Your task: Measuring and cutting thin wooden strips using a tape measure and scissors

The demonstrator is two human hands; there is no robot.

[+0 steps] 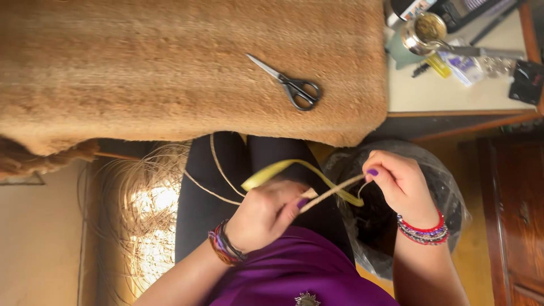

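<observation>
Two hands stretch a tan fibre strand [331,192] taut at lower centre: left hand [266,212] clenched around its end, right hand [399,181] pinching it alongside a yellow-green strip [283,168]. Scissors [289,85] rest on the woven mat [141,68] above, within reach.

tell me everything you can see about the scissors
The scissors lie flat on the woven tan mat, right of its middle. The blades look like bare metal, closed together and pointing up-left; the two loop handles are black or dark grey and sit at the lower right. Neither hand touches them; both hands work below the mat's edge. Nothing else rests on or against them.
</observation>
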